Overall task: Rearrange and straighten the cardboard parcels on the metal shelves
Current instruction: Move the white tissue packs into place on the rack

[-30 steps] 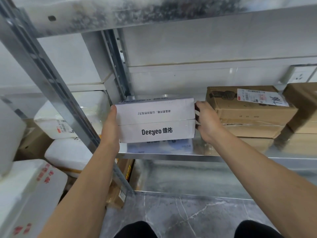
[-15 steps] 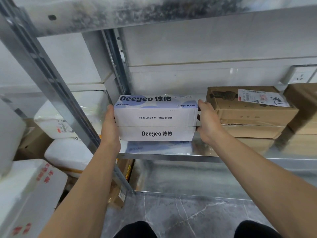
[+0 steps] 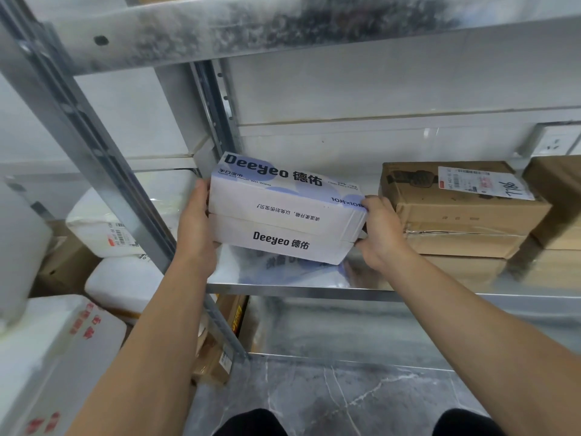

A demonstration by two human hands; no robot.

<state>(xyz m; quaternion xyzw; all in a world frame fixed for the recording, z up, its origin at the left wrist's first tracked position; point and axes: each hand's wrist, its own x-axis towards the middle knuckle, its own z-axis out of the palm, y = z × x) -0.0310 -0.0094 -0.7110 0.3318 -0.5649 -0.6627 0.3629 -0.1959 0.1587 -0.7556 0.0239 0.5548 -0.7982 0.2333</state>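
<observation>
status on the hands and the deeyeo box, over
Left hand and right hand grip the white Deeyeo box by its ends. Box tilted, skewed over the shelf. Right hand close beside the brown parcel.

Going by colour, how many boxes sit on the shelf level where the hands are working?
White box: 1, gripped at its ends by the left hand and right hand.
Brown box: 3, the labelled one, one under it, one at the right edge.
Total: 4
</observation>
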